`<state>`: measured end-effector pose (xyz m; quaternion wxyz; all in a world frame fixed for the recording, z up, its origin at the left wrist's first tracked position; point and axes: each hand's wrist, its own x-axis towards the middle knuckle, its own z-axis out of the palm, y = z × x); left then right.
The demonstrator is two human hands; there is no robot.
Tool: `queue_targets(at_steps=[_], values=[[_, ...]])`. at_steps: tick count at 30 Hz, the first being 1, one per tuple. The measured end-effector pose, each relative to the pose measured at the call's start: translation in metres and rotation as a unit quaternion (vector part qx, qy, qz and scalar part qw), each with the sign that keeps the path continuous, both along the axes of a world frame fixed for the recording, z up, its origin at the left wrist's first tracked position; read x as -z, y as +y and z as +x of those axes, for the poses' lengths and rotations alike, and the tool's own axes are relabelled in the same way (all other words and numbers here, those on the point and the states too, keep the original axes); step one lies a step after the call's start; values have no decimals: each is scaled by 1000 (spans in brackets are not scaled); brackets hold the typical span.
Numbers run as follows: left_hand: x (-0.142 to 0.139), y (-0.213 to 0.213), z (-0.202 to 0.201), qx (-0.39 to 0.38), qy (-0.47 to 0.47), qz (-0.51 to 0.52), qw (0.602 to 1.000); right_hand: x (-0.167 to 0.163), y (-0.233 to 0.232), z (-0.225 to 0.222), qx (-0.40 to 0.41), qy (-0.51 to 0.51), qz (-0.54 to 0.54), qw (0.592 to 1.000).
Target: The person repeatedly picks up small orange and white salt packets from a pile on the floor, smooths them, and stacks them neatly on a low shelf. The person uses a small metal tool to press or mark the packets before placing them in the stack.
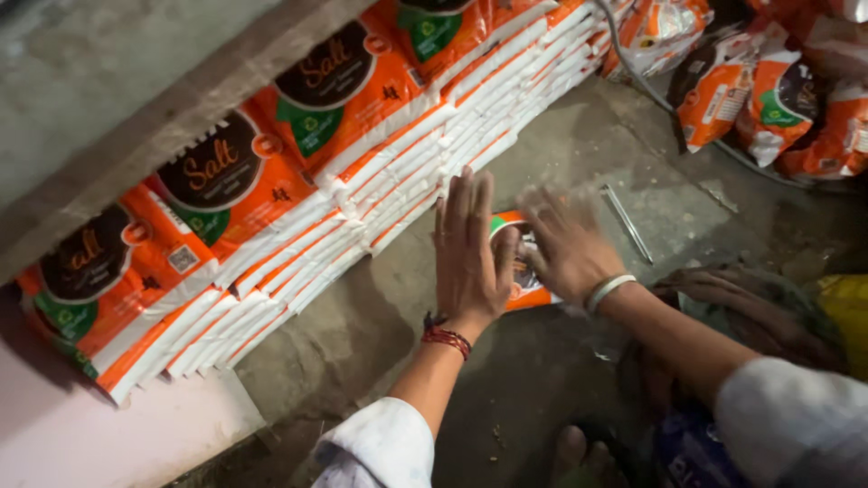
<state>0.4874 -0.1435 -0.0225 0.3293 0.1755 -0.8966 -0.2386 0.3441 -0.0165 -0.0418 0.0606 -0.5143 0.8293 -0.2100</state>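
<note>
An orange and white packet lies flat on the grey concrete floor. My left hand is spread flat, its fingers apart, over the packet's left edge. My right hand is open too and blurred with motion, just above the packet's right side. Neither hand grips anything. A red thread band is on my left wrist, a pale bangle on the right. Stacked rows of the same orange and white packets lean along the wall just left of my hands.
A loose heap of more orange packets lies at the upper right, with a thin cable running past it. A metal rod rests on the floor. Brown cloth and a yellow bag sit at the right.
</note>
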Motion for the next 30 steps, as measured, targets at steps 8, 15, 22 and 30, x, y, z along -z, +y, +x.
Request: queue_targets(at_steps=[8, 15, 22, 30], values=[[29, 6, 1, 17, -164, -3, 986, -5, -5, 1, 39, 16, -150, 988], [19, -18, 7, -34, -65, 43, 996, 4, 0, 18, -77, -60, 16, 995], [-7, -33, -24, 39, -337, 98, 936, 11, 4, 15, 4, 3, -61, 998], [35, -75, -94, 155, -567, 122, 800, 20, 26, 30, 167, 52, -80, 981]])
